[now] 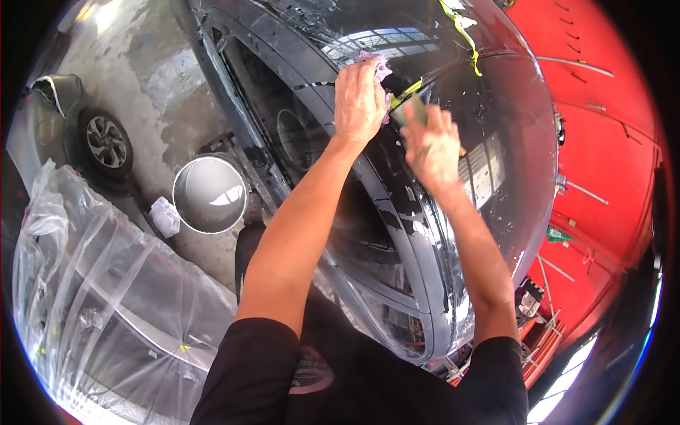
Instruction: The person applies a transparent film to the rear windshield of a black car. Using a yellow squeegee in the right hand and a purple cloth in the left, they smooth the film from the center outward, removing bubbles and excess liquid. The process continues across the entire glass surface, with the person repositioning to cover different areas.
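Both arms reach over the dark roof of a car (510, 92). My left hand (356, 103) is closed round a crumpled pale-purple cloth (380, 67), which pokes out above and beside the fingers, against the roof's side edge. Just right of it, my right hand (433, 149) grips a flat, greenish scraper-like tool (412, 112), smeared by motion. A yellow-green peeled strip (407, 93) sticks up between the hands, by the tool's edge. Another curled yellow-green strip (464, 32) lies farther up the roof. Patches of black film show along the grey roof rail (397, 227).
A white bucket of greyish liquid (210, 195) stands on the wet concrete floor (159, 64), with a crumpled white cloth (165, 217) beside it. Clear plastic sheeting (106, 283) covers something at the lower left. Another car's wheel (105, 144) is behind. Red panels (602, 142) line the right.
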A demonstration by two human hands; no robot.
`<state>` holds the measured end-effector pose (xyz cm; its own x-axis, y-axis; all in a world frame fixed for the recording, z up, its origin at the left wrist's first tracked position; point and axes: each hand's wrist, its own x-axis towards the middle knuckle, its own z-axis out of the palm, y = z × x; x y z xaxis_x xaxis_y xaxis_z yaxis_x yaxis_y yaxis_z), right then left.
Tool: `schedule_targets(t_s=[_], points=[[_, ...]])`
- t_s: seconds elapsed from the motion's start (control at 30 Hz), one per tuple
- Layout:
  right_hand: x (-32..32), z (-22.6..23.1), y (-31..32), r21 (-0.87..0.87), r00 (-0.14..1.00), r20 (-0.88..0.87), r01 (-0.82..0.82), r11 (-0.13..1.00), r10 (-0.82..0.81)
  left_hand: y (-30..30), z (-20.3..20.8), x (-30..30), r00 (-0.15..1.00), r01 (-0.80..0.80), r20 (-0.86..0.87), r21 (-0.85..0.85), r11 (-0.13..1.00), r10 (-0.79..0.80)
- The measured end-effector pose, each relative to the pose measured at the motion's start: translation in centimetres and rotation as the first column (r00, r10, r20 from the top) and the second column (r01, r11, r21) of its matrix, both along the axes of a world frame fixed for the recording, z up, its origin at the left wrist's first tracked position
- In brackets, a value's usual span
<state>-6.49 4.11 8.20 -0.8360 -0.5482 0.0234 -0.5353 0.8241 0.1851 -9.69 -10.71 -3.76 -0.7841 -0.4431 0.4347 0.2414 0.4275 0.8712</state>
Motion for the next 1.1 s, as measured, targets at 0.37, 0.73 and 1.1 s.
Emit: schedule_targets(t_s=[0.37, 0.73, 1.1], points=[[8.6, 0.4, 8.6, -0.241, 0.998, 0.001, -0.060, 0.969, 0.062, -0.4, -0.1, -0.1, 1.000, 0.003, -0.023, -0.142, 0.990, -0.007], [2.2, 0.1, 5.1, -0.241, 0.997, -0.005, -0.074, 0.968, 0.076, 0.2, 0.0, -0.1, 0.997, 0.075, 0.027, -0.169, 0.983, -0.071], [1.2, -0.1, 4.3, -0.190, 0.995, -0.017, -0.097, 0.977, 0.095, 1.1, 0.2, -0.3, 0.998, 0.061, 0.000, -0.154, 0.986, -0.062]])
